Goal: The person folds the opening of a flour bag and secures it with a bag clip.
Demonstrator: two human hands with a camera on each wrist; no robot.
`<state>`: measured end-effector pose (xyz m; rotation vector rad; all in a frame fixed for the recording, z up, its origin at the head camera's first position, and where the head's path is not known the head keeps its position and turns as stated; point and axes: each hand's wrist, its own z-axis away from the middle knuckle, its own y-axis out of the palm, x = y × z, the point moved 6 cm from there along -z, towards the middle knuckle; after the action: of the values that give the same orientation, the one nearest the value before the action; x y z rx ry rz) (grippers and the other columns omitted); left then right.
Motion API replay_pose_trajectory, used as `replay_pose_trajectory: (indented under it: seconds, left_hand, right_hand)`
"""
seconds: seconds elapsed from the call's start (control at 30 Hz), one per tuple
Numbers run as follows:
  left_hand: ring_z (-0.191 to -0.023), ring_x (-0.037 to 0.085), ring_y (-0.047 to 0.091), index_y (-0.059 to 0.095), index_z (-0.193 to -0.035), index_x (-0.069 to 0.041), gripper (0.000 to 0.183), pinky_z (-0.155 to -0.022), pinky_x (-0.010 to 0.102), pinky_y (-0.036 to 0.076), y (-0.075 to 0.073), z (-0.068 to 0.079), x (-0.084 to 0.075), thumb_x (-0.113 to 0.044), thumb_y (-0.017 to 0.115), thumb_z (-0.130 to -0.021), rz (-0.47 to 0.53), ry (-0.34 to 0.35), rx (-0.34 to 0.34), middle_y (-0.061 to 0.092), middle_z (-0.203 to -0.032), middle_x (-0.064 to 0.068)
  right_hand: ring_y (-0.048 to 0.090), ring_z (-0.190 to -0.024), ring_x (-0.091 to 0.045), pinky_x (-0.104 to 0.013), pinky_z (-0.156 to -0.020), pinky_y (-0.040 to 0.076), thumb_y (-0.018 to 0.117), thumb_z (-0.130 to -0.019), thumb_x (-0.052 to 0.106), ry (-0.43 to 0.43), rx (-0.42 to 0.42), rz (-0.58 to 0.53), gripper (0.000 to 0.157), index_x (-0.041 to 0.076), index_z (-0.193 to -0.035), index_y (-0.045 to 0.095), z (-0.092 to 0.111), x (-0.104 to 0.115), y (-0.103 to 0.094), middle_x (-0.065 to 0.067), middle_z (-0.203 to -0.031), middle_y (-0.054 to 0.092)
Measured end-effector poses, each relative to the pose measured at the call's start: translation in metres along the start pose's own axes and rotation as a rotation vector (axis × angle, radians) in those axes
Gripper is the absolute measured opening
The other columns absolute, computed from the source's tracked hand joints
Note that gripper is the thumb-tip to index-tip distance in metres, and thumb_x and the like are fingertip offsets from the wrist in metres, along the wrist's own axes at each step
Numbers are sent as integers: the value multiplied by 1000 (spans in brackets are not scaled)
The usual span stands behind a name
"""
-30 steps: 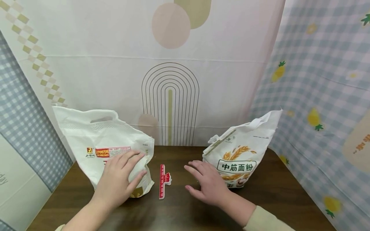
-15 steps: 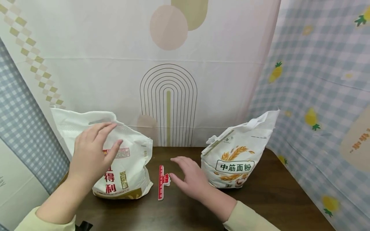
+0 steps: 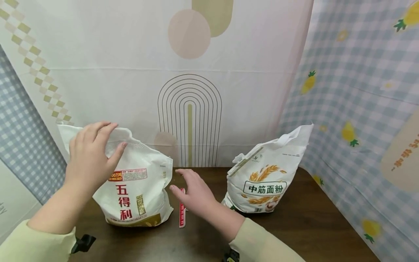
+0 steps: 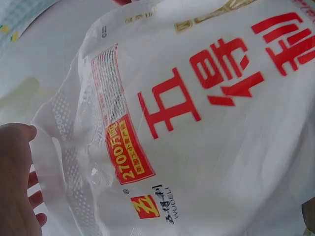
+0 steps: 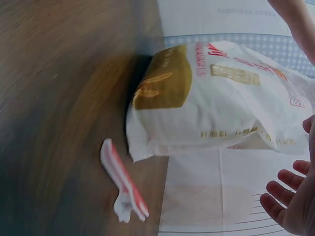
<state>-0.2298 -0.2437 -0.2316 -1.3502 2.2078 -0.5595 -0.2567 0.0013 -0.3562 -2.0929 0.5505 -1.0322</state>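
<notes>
Nearest, lower left of head frame: left sleeve (image 3: 42, 242), pale yellow-green, with black strap (image 3: 83, 243) beside the cuff. Lower right of centre: right sleeve (image 3: 262, 243), same colour.

Next, just below centre: right hand (image 3: 193, 191), fingers extended and loosely parted, thumb apart, holding nothing. Covers part of red clip (image 3: 182, 216) (white-edged, seen uncovered at lower left of right wrist frame), lying flat just beside the right lower corner of white flour bag (image 3: 140, 153). Cannot tell about contact between thumb and bag.

At left, mid-height: left hand (image 3: 88, 156), raised to the upper part of same bag, fingers slightly bent, thumb well apart from them. In left wrist frame, shows at the left border by the bag's top strip, thumb tip overlapping the edge; cannot tell whether touching.

Flour bag itself: left of centre, standing, red characters down the front, gold patch at base. Right of centre: second bag (image 3: 266, 182), green-framed label and wheat print, top slanting toward upper right.

Underneath: dark brown table (image 3: 314, 225). Farthest, filling upper frame: white backdrop (image 3: 131, 47) with line arch; at right, checked cloth (image 3: 327, 153) printed with pineapples.
</notes>
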Motion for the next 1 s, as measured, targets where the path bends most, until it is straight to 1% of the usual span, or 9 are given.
replay_pose_trajectory:
  seconds: [0.17,0.27,0.43,0.53,0.6,0.7,0.77,0.9,1.0]
  left_hand:
    - [-126,43,41,57,-134,-8,44,-99,67,26,4,-12,6,-27,66,-95,-31,-29,116,55,-133,18]
    - [-124,43,45,60,-132,-9,39,-99,65,28,6,-19,7,-28,63,-98,-29,-7,153,59,-130,19]
    - [-120,41,50,66,-124,-12,30,-97,62,32,10,-28,4,-25,64,-97,-5,60,176,66,-122,16]
    - [-118,38,52,69,-118,-14,24,-95,59,33,11,-30,3,-23,66,-97,3,81,181,68,-117,13]
    - [-117,37,54,70,-113,-14,19,-94,59,34,11,-31,2,-21,67,-96,12,84,173,70,-113,11]
    - [-114,37,55,71,-107,-13,14,-93,58,34,10,-32,3,-19,68,-95,22,82,166,71,-109,11]
    - [-113,37,56,72,-105,-13,12,-93,58,35,9,-32,3,-18,69,-94,29,79,162,71,-107,10]
    - [-112,37,56,71,-106,-12,13,-95,58,34,7,-31,4,-17,68,-95,34,78,158,71,-107,11]
    - [-112,38,57,71,-107,-11,13,-97,59,34,6,-30,4,-15,67,-95,32,79,157,71,-107,12]
  right_hand:
    - [55,-120,-17,-36,-100,47,58,-98,41,68,13,-156,45,13,-134,56,-11,5,6,0,-127,59]
    - [57,-107,-14,-32,-91,49,57,-99,41,110,15,-238,39,16,-129,60,-17,4,9,3,-119,60]
    - [57,-83,-10,-25,-71,50,61,-98,36,145,12,-399,30,15,-119,65,-28,1,13,3,-103,62]
    - [59,-81,-8,-24,-67,51,64,-98,32,161,4,-492,26,13,-115,68,-34,0,15,1,-96,64]
    - [59,-81,-7,-24,-66,51,65,-97,31,172,2,-518,25,12,-113,69,-37,0,16,2,-94,66]
    - [57,-77,-5,-22,-62,49,67,-96,31,181,-4,-508,23,11,-108,71,-40,0,18,4,-90,67]
    - [56,-74,-5,-22,-60,48,67,-96,30,170,-19,-474,21,11,-104,72,-41,-1,19,5,-86,66]
    - [55,-73,-5,-20,-62,48,68,-96,29,115,-80,-352,17,13,-98,75,-42,0,15,6,-86,66]
    - [56,-76,-3,-20,-66,49,68,-95,29,62,-116,-259,17,15,-97,77,-41,2,11,8,-88,67]
